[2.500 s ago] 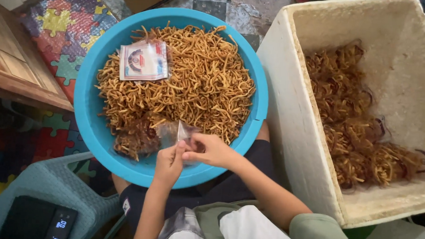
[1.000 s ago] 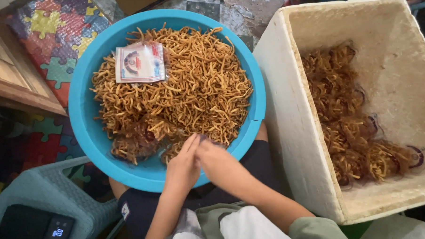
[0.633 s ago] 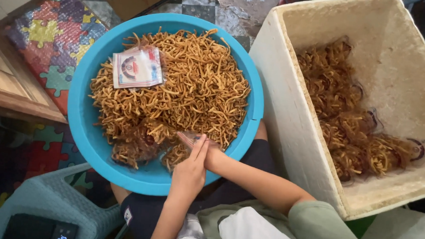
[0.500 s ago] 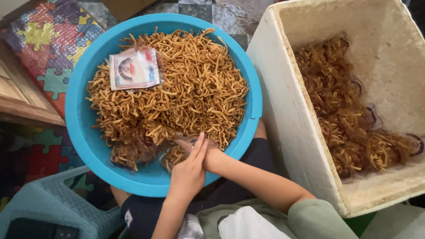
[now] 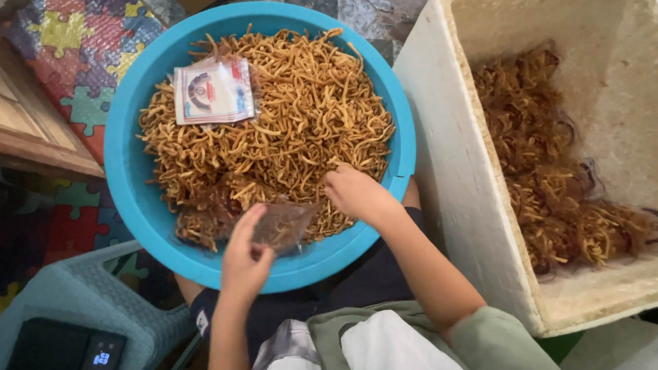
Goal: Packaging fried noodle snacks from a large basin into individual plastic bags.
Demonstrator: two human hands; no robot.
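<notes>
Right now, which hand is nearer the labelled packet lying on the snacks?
Left. The left hand holds a clear bag below the labelled packet; the right hand sits further off, toward the basin's right side.

You are on the floor of a home turned small snack-packing spot: colourful puzzle foam mats (image 5: 93,45) at upper left, a blue basin (image 5: 135,193) of fried sticks, a white foam box (image 5: 453,175) of filled bags at right.

A white foam box (image 5: 447,138) of bagged fried sticks stood beside the basin. Puzzle-piece floor mats (image 5: 86,45) lay around, with a black digital scale (image 5: 68,347) on a teal stool (image 5: 84,293).
</notes>
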